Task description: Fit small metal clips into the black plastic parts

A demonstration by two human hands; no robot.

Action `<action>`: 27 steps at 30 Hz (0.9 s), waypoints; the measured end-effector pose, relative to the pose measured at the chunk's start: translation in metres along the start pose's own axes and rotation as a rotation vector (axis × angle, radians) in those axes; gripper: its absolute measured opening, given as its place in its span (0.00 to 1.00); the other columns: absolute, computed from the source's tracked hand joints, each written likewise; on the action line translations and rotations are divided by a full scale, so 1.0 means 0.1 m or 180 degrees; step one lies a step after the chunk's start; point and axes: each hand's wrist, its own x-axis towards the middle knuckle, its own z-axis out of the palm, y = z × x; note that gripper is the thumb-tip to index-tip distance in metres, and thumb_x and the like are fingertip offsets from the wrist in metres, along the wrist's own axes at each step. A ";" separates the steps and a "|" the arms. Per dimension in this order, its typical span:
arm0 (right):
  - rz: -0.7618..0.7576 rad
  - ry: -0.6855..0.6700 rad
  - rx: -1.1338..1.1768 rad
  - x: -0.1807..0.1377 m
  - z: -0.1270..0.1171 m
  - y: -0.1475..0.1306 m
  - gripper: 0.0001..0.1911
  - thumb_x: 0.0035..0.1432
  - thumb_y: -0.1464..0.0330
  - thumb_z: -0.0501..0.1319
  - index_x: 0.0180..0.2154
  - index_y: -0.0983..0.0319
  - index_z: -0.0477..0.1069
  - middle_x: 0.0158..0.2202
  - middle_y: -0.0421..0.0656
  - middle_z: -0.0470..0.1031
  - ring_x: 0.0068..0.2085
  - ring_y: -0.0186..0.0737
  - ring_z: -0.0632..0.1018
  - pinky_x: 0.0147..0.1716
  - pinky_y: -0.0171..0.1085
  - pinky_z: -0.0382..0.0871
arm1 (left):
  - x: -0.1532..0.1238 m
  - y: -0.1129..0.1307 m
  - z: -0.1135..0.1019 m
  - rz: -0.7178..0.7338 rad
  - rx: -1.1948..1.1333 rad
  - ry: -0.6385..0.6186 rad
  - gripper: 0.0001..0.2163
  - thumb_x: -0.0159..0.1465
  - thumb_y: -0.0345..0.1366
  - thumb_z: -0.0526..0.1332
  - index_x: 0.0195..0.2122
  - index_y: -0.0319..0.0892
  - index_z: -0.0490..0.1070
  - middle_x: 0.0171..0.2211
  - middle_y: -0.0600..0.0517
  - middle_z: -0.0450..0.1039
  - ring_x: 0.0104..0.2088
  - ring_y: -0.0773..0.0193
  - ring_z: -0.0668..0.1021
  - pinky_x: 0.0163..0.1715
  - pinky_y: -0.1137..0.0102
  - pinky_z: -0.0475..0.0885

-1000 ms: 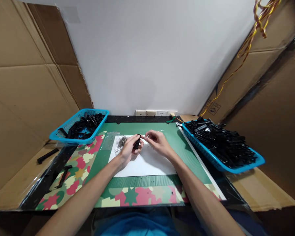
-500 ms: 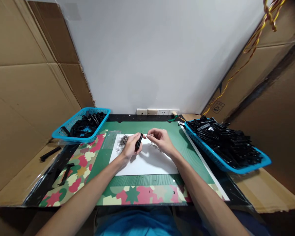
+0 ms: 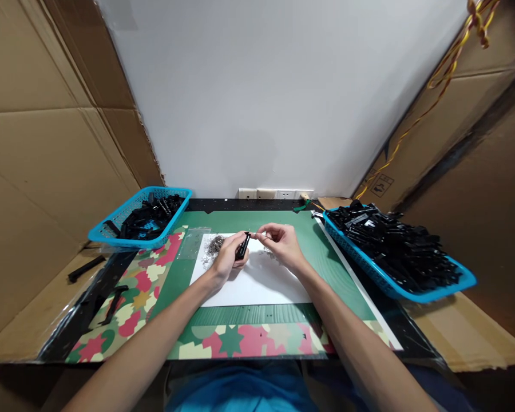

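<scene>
Long, narrow black plastic part (image 3: 242,248), mid-frame: tilted further right than a second ago, end now apparently presented to right hand (image 3: 282,243). Left hand (image 3: 228,256) fingers wrapped round it; right thumb and index pinched, contents unclear.

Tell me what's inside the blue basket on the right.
The right basket holds a heap of black parts; they cover its bottom, so anything underneath can't be seen.

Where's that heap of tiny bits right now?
In the head view, the heap of tiny bits lies at the white sheet's far left corner, just left of the left hand.
</scene>
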 end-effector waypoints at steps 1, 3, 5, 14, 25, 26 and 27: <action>-0.0014 -0.0013 -0.0040 0.00 0.00 0.01 0.24 0.59 0.47 0.74 0.36 0.63 0.81 0.22 0.36 0.61 0.25 0.34 0.61 0.24 0.37 0.53 | -0.01 0.01 0.01 -0.0030 -0.0039 -0.0009 0.21 0.71 0.54 0.63 0.52 0.41 0.70 0.14 0.64 0.54 0.13 0.72 0.51 0.16 0.77 0.44; -0.0026 -0.0060 -0.0093 0.00 0.00 0.03 0.23 0.59 0.48 0.73 0.37 0.63 0.82 0.22 0.37 0.62 0.24 0.34 0.61 0.24 0.37 0.54 | -0.03 0.02 0.02 -0.0070 -0.0104 -0.0027 0.20 0.71 0.51 0.63 0.55 0.41 0.70 0.14 0.64 0.54 0.14 0.72 0.51 0.16 0.76 0.45; -0.0018 -0.0094 -0.0128 0.00 0.01 0.05 0.23 0.60 0.48 0.73 0.37 0.63 0.82 0.22 0.37 0.64 0.25 0.34 0.62 0.25 0.37 0.55 | -0.04 0.03 0.02 -0.0082 -0.0142 -0.0055 0.19 0.72 0.49 0.63 0.56 0.41 0.70 0.14 0.64 0.53 0.14 0.72 0.50 0.17 0.76 0.45; -0.0048 -0.0037 -0.0227 0.01 0.01 0.08 0.22 0.59 0.49 0.74 0.37 0.63 0.82 0.22 0.38 0.65 0.25 0.35 0.64 0.25 0.37 0.56 | -0.02 0.00 0.00 -0.0104 -0.0173 -0.0127 0.17 0.71 0.49 0.63 0.53 0.43 0.69 0.14 0.65 0.52 0.14 0.73 0.49 0.16 0.76 0.43; -0.0290 0.0146 -0.0745 -0.03 0.03 0.08 0.15 0.62 0.54 0.71 0.36 0.61 0.83 0.23 0.39 0.68 0.25 0.36 0.65 0.27 0.37 0.58 | -0.01 0.00 0.05 -0.0075 -0.0073 -0.0104 0.18 0.71 0.50 0.63 0.52 0.43 0.66 0.15 0.64 0.58 0.13 0.72 0.53 0.16 0.76 0.46; -0.0316 0.0154 -0.0776 -0.04 0.04 0.07 0.15 0.63 0.54 0.71 0.36 0.60 0.83 0.23 0.39 0.67 0.25 0.36 0.65 0.27 0.37 0.58 | -0.01 -0.01 0.05 -0.0066 -0.0053 -0.0093 0.18 0.71 0.51 0.63 0.52 0.43 0.66 0.15 0.64 0.59 0.13 0.72 0.54 0.16 0.77 0.46; -0.0349 0.0161 -0.0810 -0.04 0.05 0.07 0.15 0.63 0.54 0.70 0.36 0.60 0.82 0.22 0.39 0.67 0.25 0.36 0.65 0.27 0.37 0.58 | 0.00 -0.02 0.05 -0.0060 -0.0024 -0.0089 0.19 0.70 0.52 0.63 0.52 0.43 0.66 0.15 0.64 0.59 0.13 0.72 0.54 0.16 0.77 0.47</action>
